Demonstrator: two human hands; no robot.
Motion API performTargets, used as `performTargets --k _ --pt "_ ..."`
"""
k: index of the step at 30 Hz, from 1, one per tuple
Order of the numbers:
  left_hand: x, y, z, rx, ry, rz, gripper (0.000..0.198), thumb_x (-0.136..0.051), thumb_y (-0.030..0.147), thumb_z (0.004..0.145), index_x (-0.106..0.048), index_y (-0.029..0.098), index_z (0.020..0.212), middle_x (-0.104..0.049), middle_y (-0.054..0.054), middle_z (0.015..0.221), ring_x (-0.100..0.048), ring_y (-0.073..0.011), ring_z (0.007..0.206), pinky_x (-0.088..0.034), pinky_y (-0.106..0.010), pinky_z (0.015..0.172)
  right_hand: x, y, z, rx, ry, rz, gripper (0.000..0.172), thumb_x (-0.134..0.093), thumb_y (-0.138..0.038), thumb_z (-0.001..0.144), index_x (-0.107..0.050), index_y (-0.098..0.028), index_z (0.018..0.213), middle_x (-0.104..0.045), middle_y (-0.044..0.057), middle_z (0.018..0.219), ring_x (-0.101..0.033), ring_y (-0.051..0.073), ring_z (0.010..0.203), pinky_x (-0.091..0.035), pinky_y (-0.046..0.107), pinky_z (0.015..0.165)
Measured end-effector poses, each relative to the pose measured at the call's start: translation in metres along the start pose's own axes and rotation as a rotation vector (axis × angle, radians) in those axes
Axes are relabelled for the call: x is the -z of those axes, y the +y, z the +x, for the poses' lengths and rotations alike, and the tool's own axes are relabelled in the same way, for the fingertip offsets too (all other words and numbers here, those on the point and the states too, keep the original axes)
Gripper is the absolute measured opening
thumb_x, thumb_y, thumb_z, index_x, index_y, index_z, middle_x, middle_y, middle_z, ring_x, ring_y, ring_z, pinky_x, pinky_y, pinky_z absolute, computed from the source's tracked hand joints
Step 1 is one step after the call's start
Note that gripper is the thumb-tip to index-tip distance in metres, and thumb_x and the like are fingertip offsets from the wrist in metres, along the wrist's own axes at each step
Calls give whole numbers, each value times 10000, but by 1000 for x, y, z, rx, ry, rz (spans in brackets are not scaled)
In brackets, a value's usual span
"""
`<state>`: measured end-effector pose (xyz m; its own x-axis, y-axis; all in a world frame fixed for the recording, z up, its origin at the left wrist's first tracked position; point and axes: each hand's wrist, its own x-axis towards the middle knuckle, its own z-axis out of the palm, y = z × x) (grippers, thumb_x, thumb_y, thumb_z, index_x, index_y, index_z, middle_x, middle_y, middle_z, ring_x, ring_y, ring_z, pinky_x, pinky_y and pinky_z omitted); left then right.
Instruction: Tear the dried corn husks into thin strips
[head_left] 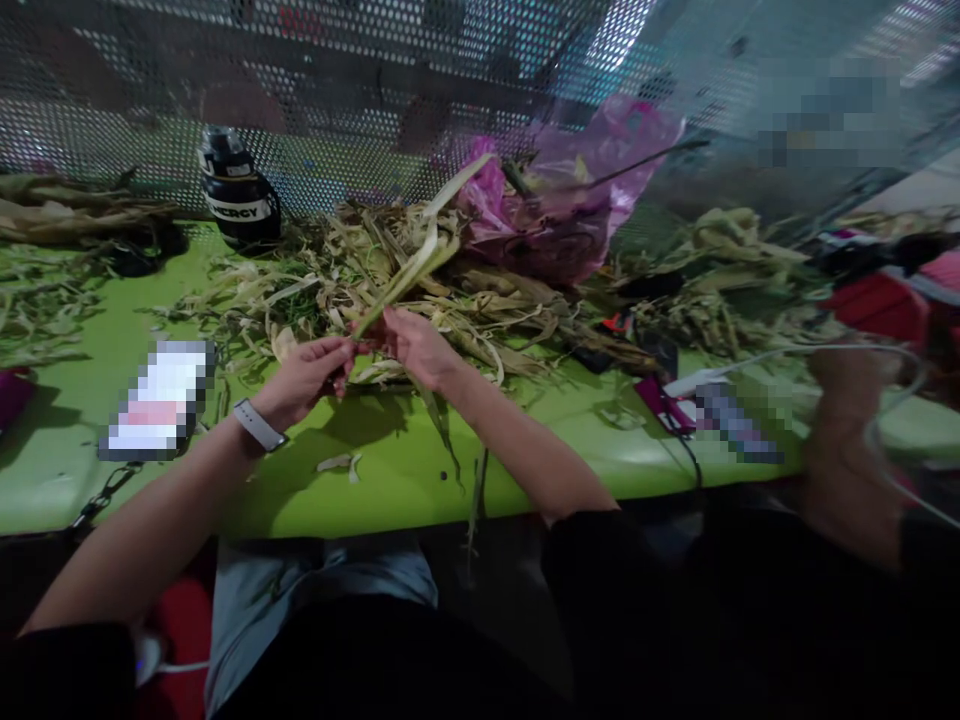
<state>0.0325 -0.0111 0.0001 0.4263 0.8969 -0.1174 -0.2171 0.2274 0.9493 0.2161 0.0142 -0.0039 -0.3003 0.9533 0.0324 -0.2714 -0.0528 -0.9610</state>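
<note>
Both hands are over the front of a heap of dried plant leaves (352, 260) that look like corn husks. A long pale-green leaf strip (401, 280) slants up and to the right from between them. My left hand (311, 372), with a pale watch band (259, 424) on the wrist, pinches the lower end of the strip. Close beside it, the fingers of my right hand (421, 347) are bent around the same strip. Below the right hand, a narrow leaf piece hangs toward the table edge. The fingertips are partly hidden from view.
Across the green table (352, 475) lie a phone (157, 400) at left, a black bottle (236, 195) behind, and a pink plastic bag (570, 210) beside the heap. Another person's arm (851, 450), a cable and a second phone (739, 425) are at right. A perforated metal screen (337, 100) stands behind.
</note>
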Motion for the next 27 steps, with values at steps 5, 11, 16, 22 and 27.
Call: performTargets --k 5,11,16,22,27 --pt "22 16 12 -29 184 -180 90 -581 72 809 -656 63 860 -476 35 572 -381 -8 411 -308 -95 365 32 -13 5 145 69 -624 221 -615 -315 811 -661 -149 950 -711 65 922 -644 173 863 -478 334 849" --pt "30 18 18 -57 263 -211 169 -499 53 862 -649 88 790 -456 36 544 -363 -4 401 -292 -100 378 35 -6 3 286 -70 -1449 165 -614 -250 820 -736 -165 891 -677 101 938 -563 236 941 -398 380 860" --pt "27 18 17 -109 273 -202 127 -546 69 858 -650 107 795 -469 29 542 -371 -22 409 -292 -135 381 16 5 -1 387 -23 -1517 188 -572 -280 874 -711 -180 952 -635 104 969 -508 252 978 -366 398 877" --pt "29 23 16 -149 325 -227 149 -517 78 878 -646 88 805 -464 29 549 -376 -20 409 -317 -130 384 -2 -1 19 386 -124 -1454 177 -596 -321 867 -692 -174 888 -633 86 903 -523 223 908 -382 354 848" --pt "28 24 13 -168 342 -222 166 -506 88 879 -649 96 795 -460 37 544 -384 -22 409 -331 -121 387 -18 -1 46 321 -191 -1400 191 -624 -285 828 -698 -140 928 -642 71 873 -549 183 836 -396 298 779"
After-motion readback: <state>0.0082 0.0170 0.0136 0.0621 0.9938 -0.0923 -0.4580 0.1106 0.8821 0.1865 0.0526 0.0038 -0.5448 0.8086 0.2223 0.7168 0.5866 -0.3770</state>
